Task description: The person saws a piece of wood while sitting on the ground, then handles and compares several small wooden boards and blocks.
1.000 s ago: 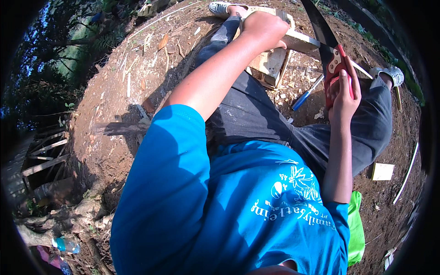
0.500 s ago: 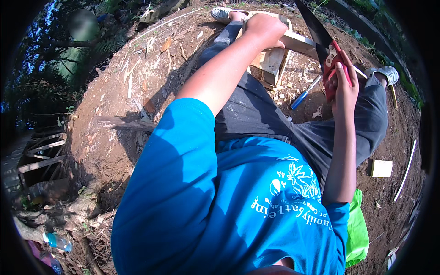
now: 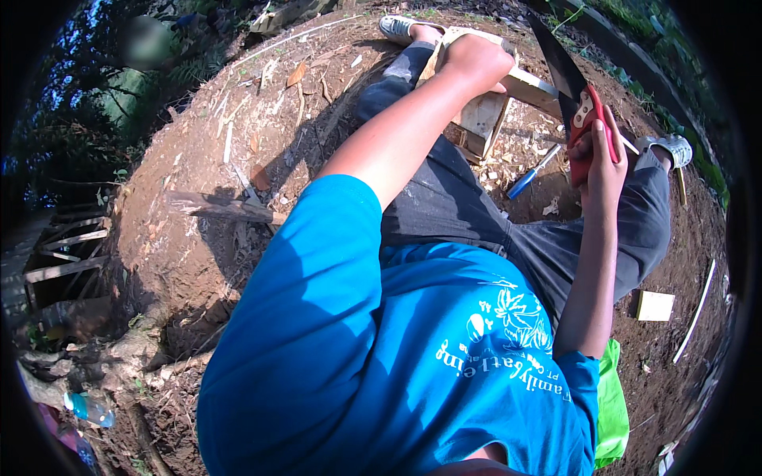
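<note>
Between my spread legs, my left hand is closed in a fist over a length of pale wood, pressing it down. Most of the fingers are hidden behind the back of the hand. Just below that wood sits a wooden block, tilted among chips. My right hand grips the red handle of a hand saw, its index finger stretched along the handle. The dark blade points up and away, to the right of the wood; whether it touches the wood's end I cannot tell.
A blue-handled tool with a thin metal shaft lies on the dirt near my right hand. To the right are a small pale board, a thin strip and a bright green cloth. A dark wooden stick lies left.
The whole picture has shifted slightly, mostly rightward near my hands. My left hand still presses the wood, and my right hand keeps its grip on the saw.
</note>
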A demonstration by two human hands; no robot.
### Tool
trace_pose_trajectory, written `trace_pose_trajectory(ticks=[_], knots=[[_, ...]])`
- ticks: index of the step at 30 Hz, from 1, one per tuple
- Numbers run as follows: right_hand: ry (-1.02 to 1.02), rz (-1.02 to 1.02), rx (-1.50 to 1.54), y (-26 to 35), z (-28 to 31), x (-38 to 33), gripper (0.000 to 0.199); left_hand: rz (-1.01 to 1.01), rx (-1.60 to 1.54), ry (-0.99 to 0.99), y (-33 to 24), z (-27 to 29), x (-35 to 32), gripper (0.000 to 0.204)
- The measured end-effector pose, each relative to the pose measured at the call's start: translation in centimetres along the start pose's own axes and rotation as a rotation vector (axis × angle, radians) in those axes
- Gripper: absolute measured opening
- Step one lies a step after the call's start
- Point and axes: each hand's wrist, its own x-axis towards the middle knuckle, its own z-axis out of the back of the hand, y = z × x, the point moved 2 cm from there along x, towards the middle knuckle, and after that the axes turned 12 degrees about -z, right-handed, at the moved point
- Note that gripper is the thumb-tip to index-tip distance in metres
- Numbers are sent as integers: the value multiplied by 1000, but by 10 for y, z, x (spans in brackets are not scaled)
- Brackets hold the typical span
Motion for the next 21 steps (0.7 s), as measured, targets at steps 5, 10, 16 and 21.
trace_pose_trajectory(ticks=[5,10,16,21], knots=[[-123,172,-126,-58,-3,-29,58,1,18,1,1,3,16,52],[-93,229,-17,-37,-6,-13,50,14,11,0,4,2,11,46],[-143,54,101,15,-10,9,36,-4,5,-25,0,-3,9,33],[-55,-35,207,39,1,27,34,-4,-36,-55,-5,-5,5,29]])
